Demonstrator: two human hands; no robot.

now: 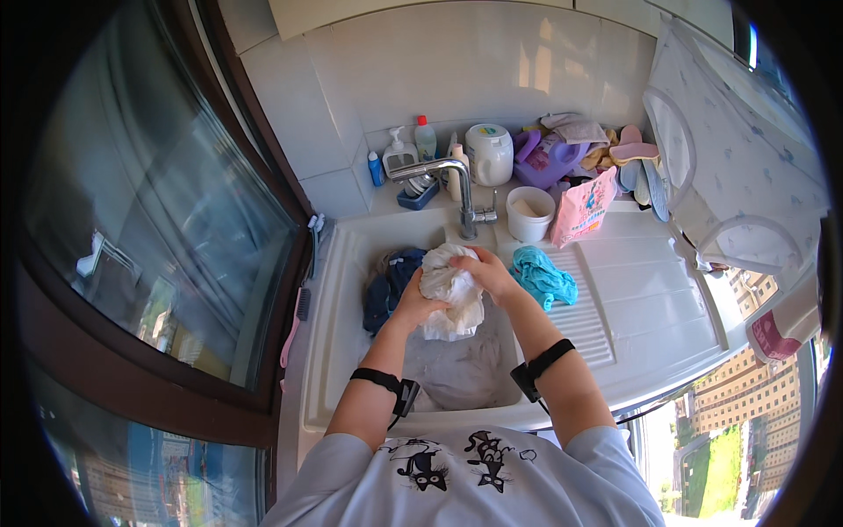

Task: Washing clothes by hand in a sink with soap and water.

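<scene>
Both my hands grip a bunched white cloth [454,290] above the basin of a white laundry sink [349,244]. My left hand [418,303] holds its left side, and my right hand [484,270] clasps it from the upper right. Part of the cloth hangs down below my fingers. Beneath it, cloudy water and pale wet fabric [461,369] fill the basin. Dark blue clothing [388,290] lies heaped against the basin's left side. To the right, a crumpled turquoise cloth [543,277] rests on the ribbed washboard [596,309].
A chrome faucet [466,191] arches over the basin's back. Behind stand a white bucket [529,227], a pink pouch [586,207], a purple jug [550,161], a white tub [489,155] and several bottles. A pink-handled brush [294,326] lies left of the sink. Printed white fabric [737,132] hangs at right.
</scene>
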